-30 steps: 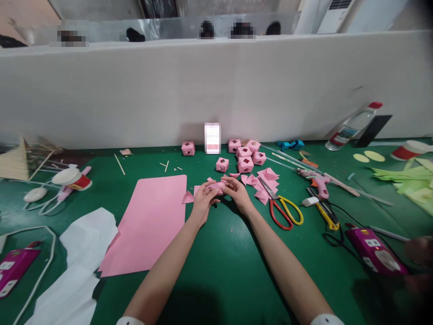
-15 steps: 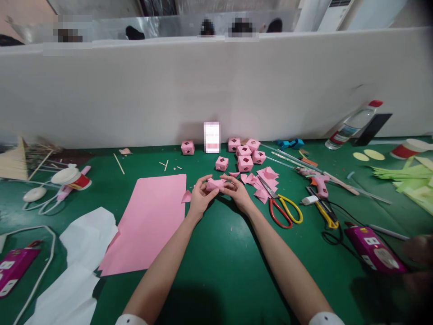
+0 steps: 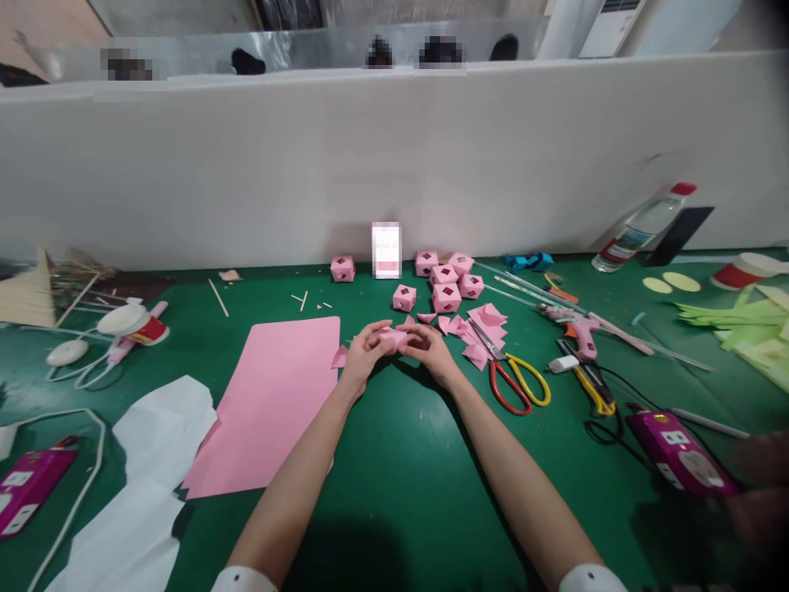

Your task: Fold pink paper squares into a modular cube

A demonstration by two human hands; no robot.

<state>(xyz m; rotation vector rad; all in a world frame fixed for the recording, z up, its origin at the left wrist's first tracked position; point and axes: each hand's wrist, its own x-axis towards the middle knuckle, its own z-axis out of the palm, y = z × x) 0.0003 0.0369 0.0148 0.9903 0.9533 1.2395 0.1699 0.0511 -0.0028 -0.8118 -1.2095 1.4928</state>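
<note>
A small folded piece of pink paper [image 3: 393,339] is held between both hands above the green table. My left hand [image 3: 368,352] grips its left side, with thumb and fingers closed on it. On the other side, my right hand [image 3: 430,349] pinches its right end. The fingers cover much of the paper, so its full shape is hidden. Just beyond are pink paper cubes [image 3: 446,298] with diamond-shaped holes. Pink paper scraps [image 3: 489,321] lie right of my right hand, with scissors [image 3: 511,382] with one red and one yellow handle resting partly on them.
Pink paper sheets [image 3: 271,403] and torn white paper [image 3: 161,427] lie left. A lit phone [image 3: 386,250] leans on the white partition [image 3: 246,164]. At right are a pink glue gun [image 3: 579,322], a purple power strip [image 3: 681,452] with cables and a tilted water bottle [image 3: 641,228].
The pink paper piece has turned slightly between my fingers, and my fingers have closed further around it. The things on the table stay where they were.
</note>
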